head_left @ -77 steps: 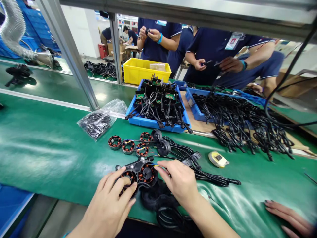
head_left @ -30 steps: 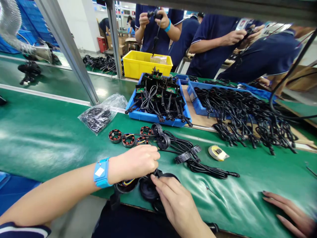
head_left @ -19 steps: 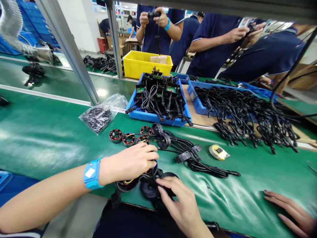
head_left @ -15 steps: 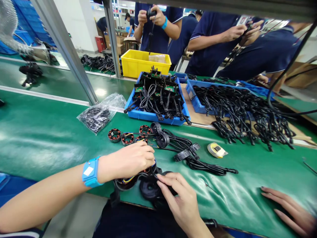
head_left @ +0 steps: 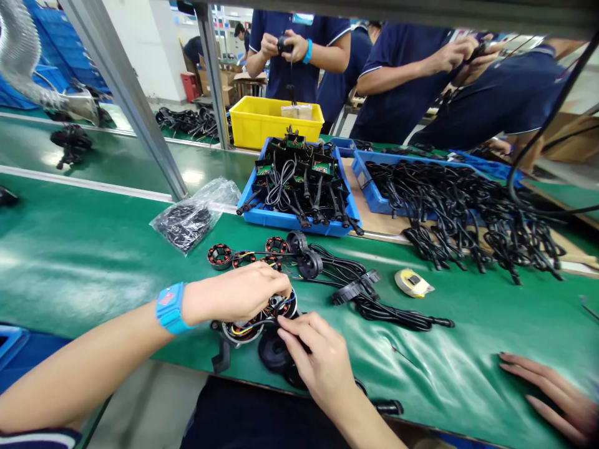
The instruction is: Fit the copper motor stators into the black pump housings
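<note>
The motor housing (head_left: 245,333) lies lower centre, just below the left hand (head_left: 246,290), whose grip is hidden. The right hand (head_left: 321,355) pinches the black cable (head_left: 266,322), its length running leftward.

Lighting bright, diffuse; white glare on green mat (head_left: 116,290), front-left and front-right of yellow bin (head_left: 266,132). Left hand (head_left: 248,291) and right hand (head_left: 318,349), before the bin, fairly crisp; co-worker's hand (head_left: 571,408), far front-right, soft, stretched.

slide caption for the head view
Left hand at a coil assembly, right hand at a black cable, on a green workbench.
</note>
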The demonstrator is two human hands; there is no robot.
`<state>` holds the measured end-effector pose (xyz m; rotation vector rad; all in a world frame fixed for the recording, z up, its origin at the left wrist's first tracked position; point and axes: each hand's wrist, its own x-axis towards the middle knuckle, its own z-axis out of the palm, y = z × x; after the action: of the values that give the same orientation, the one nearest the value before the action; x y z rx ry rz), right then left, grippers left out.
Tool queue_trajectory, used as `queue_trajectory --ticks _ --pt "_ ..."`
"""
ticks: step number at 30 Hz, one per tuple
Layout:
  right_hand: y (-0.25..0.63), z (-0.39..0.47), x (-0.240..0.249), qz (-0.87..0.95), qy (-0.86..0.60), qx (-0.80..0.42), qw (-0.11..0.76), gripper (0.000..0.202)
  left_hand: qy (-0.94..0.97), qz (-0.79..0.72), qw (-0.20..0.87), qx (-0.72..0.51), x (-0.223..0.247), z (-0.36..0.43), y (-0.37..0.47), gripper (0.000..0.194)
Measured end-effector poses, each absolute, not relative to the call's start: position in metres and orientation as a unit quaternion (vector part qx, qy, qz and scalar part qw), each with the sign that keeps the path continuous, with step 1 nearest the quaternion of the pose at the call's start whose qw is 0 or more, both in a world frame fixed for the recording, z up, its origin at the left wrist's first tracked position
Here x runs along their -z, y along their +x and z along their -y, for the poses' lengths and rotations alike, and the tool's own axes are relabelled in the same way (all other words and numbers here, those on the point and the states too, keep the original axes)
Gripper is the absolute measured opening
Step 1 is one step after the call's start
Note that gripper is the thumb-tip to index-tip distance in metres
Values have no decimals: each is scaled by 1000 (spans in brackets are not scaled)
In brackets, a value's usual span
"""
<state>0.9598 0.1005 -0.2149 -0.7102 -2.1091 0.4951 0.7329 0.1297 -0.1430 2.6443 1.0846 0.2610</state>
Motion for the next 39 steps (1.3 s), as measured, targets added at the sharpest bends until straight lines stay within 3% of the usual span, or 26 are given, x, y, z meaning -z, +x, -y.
queue_trajectory --ticks 10,14,18,25,30,34,39 --pt "961 -105 213 825 -300 -248 409 21 863 -366 342 -64 129 -126 716 33" --pt "965 -106 208 811 -316 -246 427 20 860 -368 351 -56 129 -129 716 22" --pt "971 -110 207 780 -360 -247 449 16 848 -389 356 -49 128 -128 716 30" --pt "966 -122 204 746 -402 -224 481 4 833 -406 363 -95 131 -125 711 54" --pt "969 -125 201 789 -398 -183 432 19 845 -414 319 -113 140 -132 713 87" --pt "979 -132 199 822 -375 -191 383 23 846 -412 325 -92 141 -134 719 85" --pt "993 -135 194 769 -396 -345 364 19 839 -422 327 -100 140 -128 726 69"
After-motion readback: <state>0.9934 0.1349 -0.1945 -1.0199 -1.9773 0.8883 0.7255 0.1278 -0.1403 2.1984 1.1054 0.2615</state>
